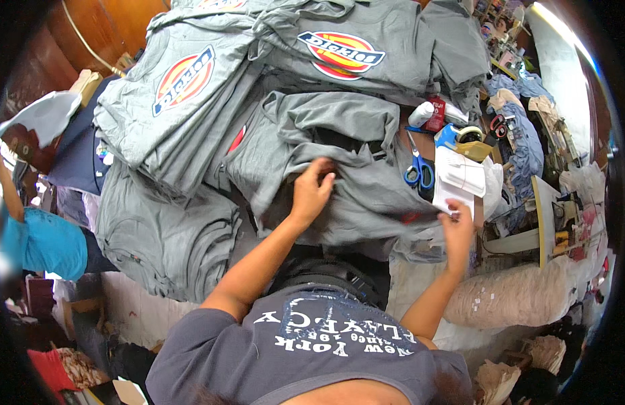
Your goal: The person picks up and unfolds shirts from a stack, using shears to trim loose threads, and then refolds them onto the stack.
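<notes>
A grey T-shirt lies spread and rumpled in front of me, with a small red mark near its lower right. My left hand is on the middle of it, fingers curled and closed at a fold of the cloth; the fingertips are slightly blurred. Farther right, my right hand pinches the shirt's stretched right end between thumb and fingers. Just beyond that hand are white papers or tags bound with a band, and blue-handled scissors.
Stacked grey T-shirts with printed emblems rise at the far left, with more folded grey shirts nearer. A tape dispenser and a white bottle stand right. A large wrapped roll lies lower right. Another person is at left.
</notes>
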The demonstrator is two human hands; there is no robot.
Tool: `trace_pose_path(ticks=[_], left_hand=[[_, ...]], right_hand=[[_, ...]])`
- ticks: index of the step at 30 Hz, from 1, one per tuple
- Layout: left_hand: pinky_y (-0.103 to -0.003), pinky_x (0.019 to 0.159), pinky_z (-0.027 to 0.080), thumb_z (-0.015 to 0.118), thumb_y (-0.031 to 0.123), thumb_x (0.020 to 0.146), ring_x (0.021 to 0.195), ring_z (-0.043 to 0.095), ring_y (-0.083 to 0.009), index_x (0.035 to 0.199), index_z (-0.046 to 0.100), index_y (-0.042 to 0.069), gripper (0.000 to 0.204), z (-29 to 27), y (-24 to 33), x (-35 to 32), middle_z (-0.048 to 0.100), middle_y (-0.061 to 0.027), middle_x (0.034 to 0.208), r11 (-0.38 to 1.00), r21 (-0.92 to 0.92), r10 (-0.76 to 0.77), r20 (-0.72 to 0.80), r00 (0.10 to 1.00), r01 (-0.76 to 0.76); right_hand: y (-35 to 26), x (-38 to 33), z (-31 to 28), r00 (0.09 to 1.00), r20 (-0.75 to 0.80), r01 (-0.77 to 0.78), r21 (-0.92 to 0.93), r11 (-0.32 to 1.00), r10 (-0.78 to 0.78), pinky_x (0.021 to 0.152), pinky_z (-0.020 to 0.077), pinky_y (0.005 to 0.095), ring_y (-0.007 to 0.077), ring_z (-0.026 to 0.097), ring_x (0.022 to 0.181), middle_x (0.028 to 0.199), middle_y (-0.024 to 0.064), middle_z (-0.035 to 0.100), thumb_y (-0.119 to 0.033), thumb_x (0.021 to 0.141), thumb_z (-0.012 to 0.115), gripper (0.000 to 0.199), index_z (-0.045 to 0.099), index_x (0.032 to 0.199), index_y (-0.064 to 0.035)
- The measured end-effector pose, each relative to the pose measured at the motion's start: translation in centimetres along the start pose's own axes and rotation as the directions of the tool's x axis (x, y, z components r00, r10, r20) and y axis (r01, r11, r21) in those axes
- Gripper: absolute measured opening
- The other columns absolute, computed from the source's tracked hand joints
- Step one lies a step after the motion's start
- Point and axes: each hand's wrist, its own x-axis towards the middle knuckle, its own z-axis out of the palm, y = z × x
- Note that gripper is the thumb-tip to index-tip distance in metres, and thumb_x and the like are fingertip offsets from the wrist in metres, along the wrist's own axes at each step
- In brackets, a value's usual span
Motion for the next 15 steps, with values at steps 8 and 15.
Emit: trace_pose_path(ticks=[8, 15], left_hand=[[-0.051, 0.099, 0.027, 0.055, 0.009, 0.072, 0.125, 0.031, -0.033, 0.123, 0.047, 0.011, 0.051, -0.2, 7.7, -1.0, 0.043, -0.01, 0.13, 0.519, 0.449, 0.781, 0.097, 0.617, -0.727], [-0.039, 0.078, 0.041, 0.054, 0.0, 0.06, 0.088, 0.05, -0.0291, 0.088, 0.057, 0.006, 0.028, 0.5, 0.7, -5.0, 0.052, -0.0098, 0.093, 0.775, 0.203, 0.534, 0.297, 0.792, -0.599]], right_hand=[[-7.3, -3.7, 10.3, 0.655, 0.611, 0.226, 0.403, 0.887, -0.445, 0.083, 0.0422, 0.0337, 0.0213, 0.053, 0.097, 0.107, 0.0097, 0.056, -0.007, 0.078, 0.056, 0.027, 0.057, 0.105, -0.0026], [-7.4, 3.2, 16.6, 0.728, 0.62, 0.269, 0.133, 0.954, -0.292, 0.09, 0.0364, 0.0342, 0.0227, 0.047, 0.105, 0.116, 0.0119, 0.048, -0.014, 0.086, 0.047, 0.032, 0.048, 0.114, -0.0009]])
